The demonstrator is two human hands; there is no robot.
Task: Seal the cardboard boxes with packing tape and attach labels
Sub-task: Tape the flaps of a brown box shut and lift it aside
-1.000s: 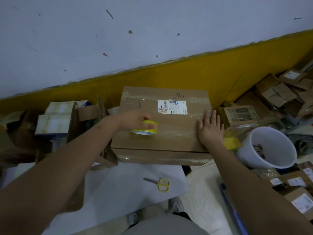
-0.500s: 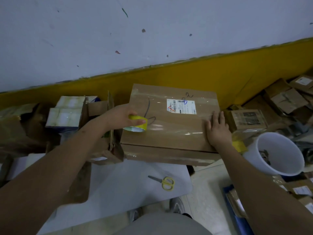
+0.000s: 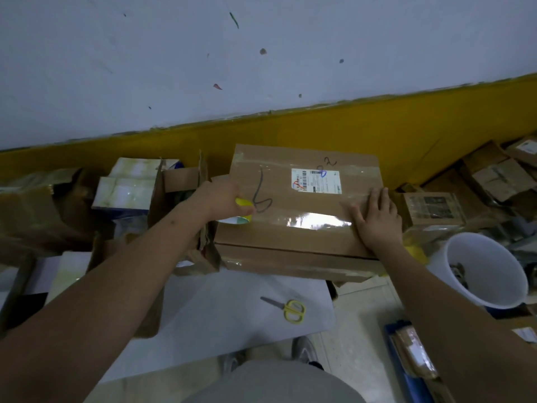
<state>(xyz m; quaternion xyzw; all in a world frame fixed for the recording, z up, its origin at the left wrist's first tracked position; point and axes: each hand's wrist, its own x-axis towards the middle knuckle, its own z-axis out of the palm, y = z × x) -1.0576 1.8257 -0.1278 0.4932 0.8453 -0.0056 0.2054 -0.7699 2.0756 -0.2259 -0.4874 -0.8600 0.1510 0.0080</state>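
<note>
A large brown cardboard box [image 3: 290, 237] lies flat against the yellow wall base, with a white shipping label [image 3: 316, 181] stuck on its top. A shiny strip of clear tape [image 3: 315, 220] runs across the top. My left hand [image 3: 223, 199] grips a yellow-cored tape roll [image 3: 239, 210] at the box's left edge. My right hand [image 3: 377, 218] lies flat with fingers straight, pressing the tape's right end onto the box.
Yellow-handled scissors [image 3: 286, 309] lie on a white sheet [image 3: 220, 315] in front of the box. A white bucket [image 3: 488, 269] stands at the right. Piled cardboard boxes [image 3: 494, 175] fill the far right, an open carton [image 3: 186, 181] and white packs [image 3: 128, 187] the left.
My left hand has drawn the tape roll leftward across the box top to its left edge, leaving a longer tape strip. My right hand has stayed pressed near the right edge.
</note>
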